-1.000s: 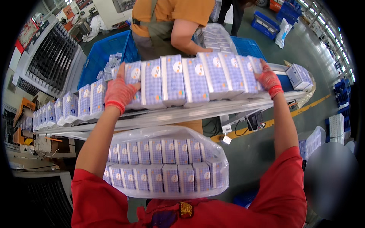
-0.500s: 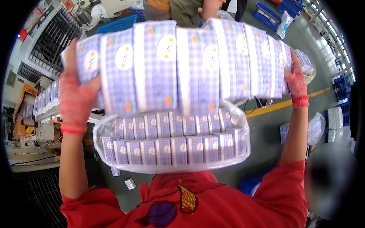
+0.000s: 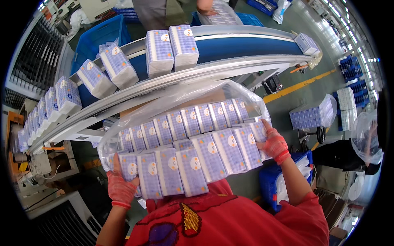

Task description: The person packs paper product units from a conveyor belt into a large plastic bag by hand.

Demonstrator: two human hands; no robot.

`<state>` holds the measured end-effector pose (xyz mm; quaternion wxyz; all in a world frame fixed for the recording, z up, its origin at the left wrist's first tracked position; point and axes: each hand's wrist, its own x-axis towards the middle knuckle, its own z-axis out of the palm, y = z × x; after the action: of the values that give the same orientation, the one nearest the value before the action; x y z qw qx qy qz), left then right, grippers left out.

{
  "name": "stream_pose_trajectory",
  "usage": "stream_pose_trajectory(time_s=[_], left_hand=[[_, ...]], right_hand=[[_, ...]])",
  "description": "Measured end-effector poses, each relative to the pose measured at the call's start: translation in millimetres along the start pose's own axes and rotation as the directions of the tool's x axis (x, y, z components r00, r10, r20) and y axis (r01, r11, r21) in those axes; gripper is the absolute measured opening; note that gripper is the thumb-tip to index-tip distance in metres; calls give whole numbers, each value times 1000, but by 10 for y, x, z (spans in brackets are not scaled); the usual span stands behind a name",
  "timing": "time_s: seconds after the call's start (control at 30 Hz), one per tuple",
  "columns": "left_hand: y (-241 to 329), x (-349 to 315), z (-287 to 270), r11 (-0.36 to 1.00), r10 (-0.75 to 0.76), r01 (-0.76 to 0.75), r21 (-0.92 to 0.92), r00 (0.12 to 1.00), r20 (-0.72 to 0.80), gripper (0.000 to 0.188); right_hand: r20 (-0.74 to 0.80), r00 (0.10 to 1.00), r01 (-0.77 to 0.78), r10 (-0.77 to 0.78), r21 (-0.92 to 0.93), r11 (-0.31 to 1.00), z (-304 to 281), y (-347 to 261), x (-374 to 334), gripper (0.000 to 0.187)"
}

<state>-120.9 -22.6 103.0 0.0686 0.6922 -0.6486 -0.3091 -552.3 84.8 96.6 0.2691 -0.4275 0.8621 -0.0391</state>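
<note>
Both my hands wear reddish see-through gloves. Between them I squeeze a row of purple-checked tissue packs (image 3: 219, 153), several packs side by side, slightly uneven along the lower edge. My left hand (image 3: 122, 186) presses the left end, and my right hand (image 3: 274, 145) grips the right end. The row is over the near side of a large clear plastic bag (image 3: 184, 93). Inside the bag, another row of matching packs (image 3: 177, 125) stands on the far side. Whatever lies beneath the held row is mostly hidden.
Beyond the bag runs a curved blue conveyor belt (image 3: 246, 46), carrying tissue packs (image 3: 160, 53). A blue crate (image 3: 100, 41) stands behind it; a person (image 3: 158, 12) is on the far side. A blue bin (image 3: 269, 184) stands to my right, and a bagged stack (image 3: 308, 117) farther right.
The held row has come down and nearer to me, from above the conveyor to over the bag's near side. My hands moved with it, and the conveyor is uncovered.
</note>
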Motion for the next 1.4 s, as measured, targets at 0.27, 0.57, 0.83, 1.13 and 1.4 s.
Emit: stream_pose_trajectory(time_s=[0.27, 0.57, 0.83, 1.13, 1.4], left_hand=[[29, 891, -221, 968, 114, -72, 242, 980, -165, 91], [-262, 1231, 167, 953, -53, 145, 267, 945, -323, 96], [-730, 1010, 298, 932, -68, 162, 326, 957, -281, 105], [-25, 1168, 499, 729, 573, -538, 422, 818, 55, 83], [185, 884, 769, 520, 687, -715, 467, 675, 268, 84]], right_hand=[[-91, 995, 18, -29, -120, 993, -298, -864, 677, 90], [-143, 983, -145, 114, -230, 962, 545, -1157, 793, 104], [-270, 960, -126, 80, -157, 980, 933, -1016, 699, 108], [-293, 956, -80, 29, -162, 984, 847, -985, 630, 109], [-326, 945, -48, 17, -88, 995, 902, -798, 651, 102]])
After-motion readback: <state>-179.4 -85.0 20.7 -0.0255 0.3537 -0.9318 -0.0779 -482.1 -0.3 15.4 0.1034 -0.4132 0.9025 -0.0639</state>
